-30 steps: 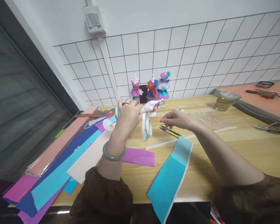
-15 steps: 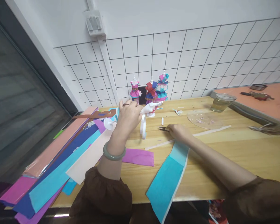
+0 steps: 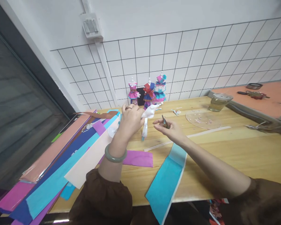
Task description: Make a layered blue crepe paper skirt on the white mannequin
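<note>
My left hand (image 3: 132,120) is closed around a small white mannequin (image 3: 150,111), held tilted with its neck pointing right and its round base near my wrist. A white ribbon loop (image 3: 144,128) hangs below that hand. To the right, my right hand (image 3: 170,128) grips small dark scissors (image 3: 164,121), their tips pointing up. Under my right wrist a turquoise paper strip (image 3: 168,178) runs down over the table's front edge. A purple paper piece (image 3: 139,158) lies below my left hand.
Three dressed mini mannequins (image 3: 149,93) stand by the tiled wall. Coloured paper strips (image 3: 61,153) cover the table's left side. At the right are a clear disc with small gems (image 3: 202,121), a lidded cup (image 3: 219,102) and a thin pale strip (image 3: 208,132).
My right hand has lifted from the tabletop and moved left, with the scissors now turned upward. The mannequin in my left hand has shifted slightly, and the whole view has moved a little.
</note>
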